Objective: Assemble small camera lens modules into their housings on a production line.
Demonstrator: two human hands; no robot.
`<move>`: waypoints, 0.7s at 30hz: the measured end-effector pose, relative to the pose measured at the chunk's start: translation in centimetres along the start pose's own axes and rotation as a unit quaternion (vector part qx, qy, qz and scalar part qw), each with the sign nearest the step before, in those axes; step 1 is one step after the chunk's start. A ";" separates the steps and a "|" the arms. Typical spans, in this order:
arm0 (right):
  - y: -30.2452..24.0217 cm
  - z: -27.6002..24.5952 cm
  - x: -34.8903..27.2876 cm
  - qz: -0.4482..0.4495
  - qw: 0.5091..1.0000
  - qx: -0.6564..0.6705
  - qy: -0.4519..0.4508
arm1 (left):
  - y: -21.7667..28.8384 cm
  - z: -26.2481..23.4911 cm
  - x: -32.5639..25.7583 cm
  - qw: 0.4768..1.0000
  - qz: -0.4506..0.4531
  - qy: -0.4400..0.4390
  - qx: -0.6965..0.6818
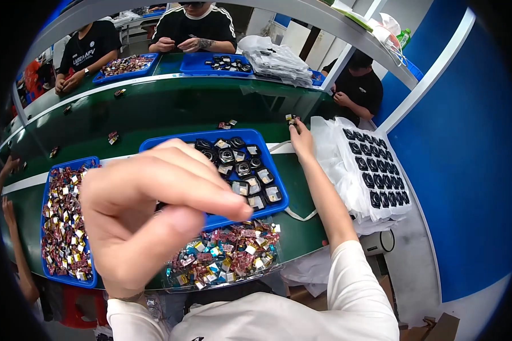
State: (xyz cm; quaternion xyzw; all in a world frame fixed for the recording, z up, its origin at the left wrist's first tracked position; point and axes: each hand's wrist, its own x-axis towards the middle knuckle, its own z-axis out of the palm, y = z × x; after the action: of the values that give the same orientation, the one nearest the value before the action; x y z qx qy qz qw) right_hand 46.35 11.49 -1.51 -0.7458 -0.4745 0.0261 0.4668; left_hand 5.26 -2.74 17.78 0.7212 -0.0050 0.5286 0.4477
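Observation:
My left hand [148, 204] is raised close to the camera, large in view, with its fingers curled and thumb against the index finger; anything inside is hidden. It partly covers a blue tray [283, 200] of black camera-like modules [243, 168], some with round lenses and some with pale pads. My right hand [302, 141] reaches forward over the green conveyor belt, right of that tray. Its fingertips are closed on a small circuit board [291, 118] with pale and yellow patches.
Left stands a blue tray [44, 227] heaped with small circuit boards; a clear tray [222, 256] of them lies nearest me. At right, stacked white trays [347, 187] carry rows of black modules. A white frame [438, 68] rises beside them. Co-workers [194, 28] sit across the belt.

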 end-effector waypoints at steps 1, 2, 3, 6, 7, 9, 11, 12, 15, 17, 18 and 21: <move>-0.4 0.9 0.5 0.019 0.999 -0.039 0.003 | 0.5 -0.7 -0.4 1.000 0.005 0.025 0.006; -0.5 1.5 0.8 0.037 0.998 -0.058 0.003 | 0.7 -1.7 -0.9 1.000 0.012 0.014 0.015; -0.5 2.0 1.0 0.055 0.995 -0.079 0.003 | 0.9 -2.6 -1.5 1.000 0.017 0.004 0.023; 3.2 2.4 3.1 0.029 0.999 -0.043 -0.005 | 1.9 -3.6 -1.6 0.999 -0.017 -0.014 0.029; 3.5 2.9 3.0 0.013 0.999 -0.034 -0.017 | 1.9 -3.9 -1.7 0.998 -0.025 -0.016 0.051; 3.6 2.7 2.7 -0.014 0.992 -0.122 -0.017 | 1.9 -4.8 -1.7 0.996 -0.038 -0.038 0.068; 2.7 2.4 2.4 -0.010 0.991 -0.134 -0.009 | 2.3 -6.8 -2.3 0.994 -0.039 -0.046 0.094; 2.3 2.0 2.2 -0.025 0.989 -0.143 -0.009 | 2.0 -7.6 -2.1 0.989 -0.014 -0.092 0.111; -2.3 1.4 -0.3 -0.152 0.986 -0.075 -0.002 | 1.3 -9.5 -2.3 0.980 0.016 -0.125 0.152; -8.0 0.1 -3.7 -0.142 0.978 0.104 -0.115 | 1.2 -9.4 -2.0 0.980 0.001 -0.133 0.150; -11.0 -1.3 -6.2 -0.126 0.949 0.209 -0.200 | 1.0 -9.3 -1.8 0.980 -0.003 -0.138 0.147; -17.6 -4.2 -12.6 -0.329 0.880 0.162 -0.302 | 1.6 -9.0 -1.6 0.977 -0.028 -0.151 0.148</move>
State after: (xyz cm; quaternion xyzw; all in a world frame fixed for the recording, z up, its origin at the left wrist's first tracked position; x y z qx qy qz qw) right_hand 29.41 1.44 8.45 -0.4166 -0.7994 0.1718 0.3972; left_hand -3.07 1.43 17.91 0.8510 0.0260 0.3951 0.3450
